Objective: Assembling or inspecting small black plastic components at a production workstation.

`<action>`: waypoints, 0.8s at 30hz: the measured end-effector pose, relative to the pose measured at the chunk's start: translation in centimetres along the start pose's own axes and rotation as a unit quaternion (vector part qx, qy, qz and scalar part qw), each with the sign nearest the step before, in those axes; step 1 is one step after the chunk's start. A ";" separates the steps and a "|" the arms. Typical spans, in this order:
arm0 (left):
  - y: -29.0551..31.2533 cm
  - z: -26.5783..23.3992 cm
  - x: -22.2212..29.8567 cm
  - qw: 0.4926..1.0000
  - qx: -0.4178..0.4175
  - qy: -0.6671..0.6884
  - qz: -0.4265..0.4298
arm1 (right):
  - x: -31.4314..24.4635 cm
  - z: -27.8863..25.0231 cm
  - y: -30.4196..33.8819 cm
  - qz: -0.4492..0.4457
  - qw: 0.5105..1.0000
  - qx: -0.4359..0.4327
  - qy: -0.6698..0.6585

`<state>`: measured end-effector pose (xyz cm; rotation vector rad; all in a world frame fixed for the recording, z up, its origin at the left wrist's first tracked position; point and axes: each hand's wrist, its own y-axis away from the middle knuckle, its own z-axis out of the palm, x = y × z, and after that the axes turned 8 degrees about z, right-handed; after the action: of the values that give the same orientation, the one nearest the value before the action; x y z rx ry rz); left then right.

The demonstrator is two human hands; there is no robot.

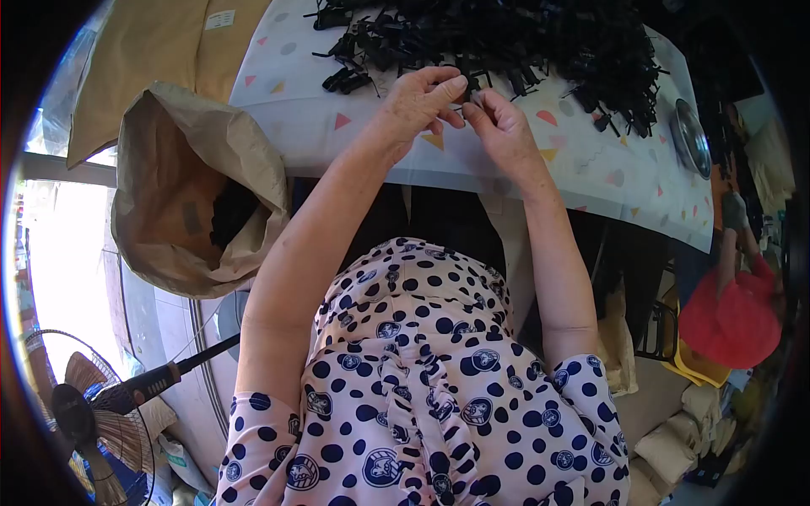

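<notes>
A large heap of small black plastic parts [506, 38] with thin prongs covers the far side of the table. At its near edge my two hands meet over the tablecloth. My left hand [420, 103] has its thumb and forefinger closed together, its other fingers curled below; what lies between them is too small to make out. My right hand [509, 139] pinches a small dark part [473, 86] between thumb and forefinger, close to the left fingertips. The part's shape blends into the heap behind it.
An open brown paper bag [152, 228] with dark pieces inside stands left of the table [337, 143]. A metal bowl [691, 139] sits at the right edge. A fan [80, 413] is at lower left. Another person in red [734, 316] works at far right.
</notes>
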<state>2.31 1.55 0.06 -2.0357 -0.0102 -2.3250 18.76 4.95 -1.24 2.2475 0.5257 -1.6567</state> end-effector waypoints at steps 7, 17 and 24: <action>4.2 -1.3 -1.2 0.975 -0.042 0.211 -0.056 | 0.1 1.2 4.1 -0.145 0.980 -0.026 0.134; 8.5 -0.6 -1.3 0.955 -0.009 0.297 -0.014 | 1.3 3.2 5.8 -0.235 0.946 0.007 0.222; 8.5 -1.3 -2.1 0.928 -0.100 0.358 -0.010 | 1.1 3.8 6.9 -0.251 0.955 0.014 0.159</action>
<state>1.66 -6.95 -2.41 -1.1174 0.2430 -3.0303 19.01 -2.76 -3.25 2.5643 1.2476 -1.5054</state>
